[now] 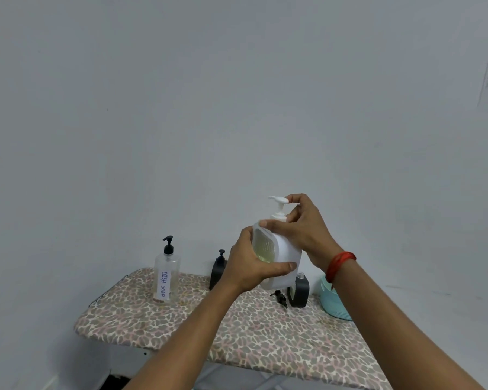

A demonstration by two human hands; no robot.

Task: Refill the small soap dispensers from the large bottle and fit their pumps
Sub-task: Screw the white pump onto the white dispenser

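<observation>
The left hand holds the big bottle tight so it stays up, while the right hand pinches its pump on top, likely to open it.

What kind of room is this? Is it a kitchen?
Probably a plain room at home, not clearly a kitchen. A bare grey wall stands behind a small table with a leopard-print cover, holding a clear bottle marked DISH SOAP and a blue tub. No sink shows.

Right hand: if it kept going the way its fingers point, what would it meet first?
The right hand points leftward at the large bottle; its fingertips already touch the white pump head.
</observation>
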